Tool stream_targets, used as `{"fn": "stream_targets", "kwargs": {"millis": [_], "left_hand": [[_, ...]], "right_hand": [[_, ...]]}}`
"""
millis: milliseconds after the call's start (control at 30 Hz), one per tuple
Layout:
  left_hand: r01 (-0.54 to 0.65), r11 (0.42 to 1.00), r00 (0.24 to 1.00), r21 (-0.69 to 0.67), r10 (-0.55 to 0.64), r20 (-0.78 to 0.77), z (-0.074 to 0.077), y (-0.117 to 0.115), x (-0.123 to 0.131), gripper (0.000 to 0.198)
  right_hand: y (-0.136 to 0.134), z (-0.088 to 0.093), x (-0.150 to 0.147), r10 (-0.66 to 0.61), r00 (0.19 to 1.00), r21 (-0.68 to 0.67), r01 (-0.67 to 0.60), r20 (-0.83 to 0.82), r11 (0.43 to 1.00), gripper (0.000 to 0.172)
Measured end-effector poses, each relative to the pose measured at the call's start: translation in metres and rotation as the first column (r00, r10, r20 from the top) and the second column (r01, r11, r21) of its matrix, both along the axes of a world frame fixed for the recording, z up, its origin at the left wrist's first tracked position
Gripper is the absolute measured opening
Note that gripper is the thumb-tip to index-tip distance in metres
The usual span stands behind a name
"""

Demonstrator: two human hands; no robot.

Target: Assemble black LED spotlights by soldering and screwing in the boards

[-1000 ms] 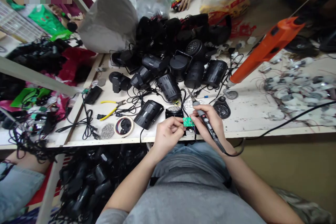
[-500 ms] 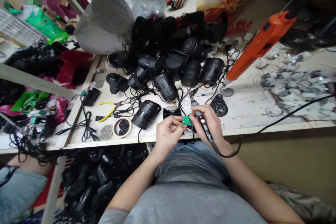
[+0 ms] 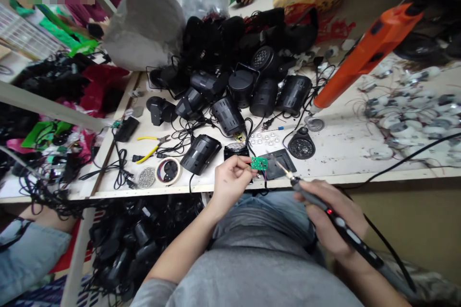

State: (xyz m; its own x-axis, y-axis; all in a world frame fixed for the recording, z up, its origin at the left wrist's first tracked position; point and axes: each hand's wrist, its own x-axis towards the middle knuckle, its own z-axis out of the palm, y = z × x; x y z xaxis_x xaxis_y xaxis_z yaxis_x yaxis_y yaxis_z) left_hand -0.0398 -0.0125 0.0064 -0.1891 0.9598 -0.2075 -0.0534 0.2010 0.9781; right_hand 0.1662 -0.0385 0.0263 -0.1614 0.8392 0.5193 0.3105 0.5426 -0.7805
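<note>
Two bare hands worked at the front edge of a white-painted bench (image 3: 342, 156). The left hand (image 3: 230, 183) was almost closed, with its thumb and forefinger pinching the side of a small green circuit board (image 3: 259, 163). The right hand (image 3: 329, 216) was curled firmly around the grip of a black pen-style soldering iron (image 3: 340, 228), which showed a small red light. That hand was held clear of the bench, with the iron's thin metal tip (image 3: 284, 169) near the board but not touching it. The board appeared to be held just above the bench, beside a flat black plate (image 3: 276, 163) and in front of a round black lamp module (image 3: 236, 151). It looked light and stiff, but likely brittle at its corners, and was best taken by its bare edges, away from the parts on its face. Thin dark wires (image 3: 265, 177) hung beneath it and were probably its weakest point, apt to tear at their joints if tugged. Its green face looked glossy, though its small parts were too tiny to tell apart.
</note>
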Motion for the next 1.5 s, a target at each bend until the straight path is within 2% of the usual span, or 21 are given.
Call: {"fn": "stream_targets", "kwargs": {"millis": [167, 433, 1500], "left_hand": [[-0.006, 1.000, 1.000, 0.011, 0.006, 0.001, -0.001, 0.001, 0.001, 0.012], [-0.013, 1.000, 1.000, -0.006, 0.013, -0.014, 0.001, 0.002, 0.002, 0.011], [-0.009, 1.000, 1.000, 0.020, 0.009, 0.023, -0.004, 0.001, 0.003, 0.009]], "right_hand": [[-0.012, 0.000, 0.000, 0.055, 0.998, 0.007, -0.056, 0.023, 0.998, 0.038], [-0.009, -0.004, -0.006, 0.067, 0.997, -0.052, -0.065, 0.031, 0.996, 0.037], [-0.007, -0.008, -0.008, 0.066, 0.995, -0.035, -0.063, 0.076, 0.997, 0.036]]}}
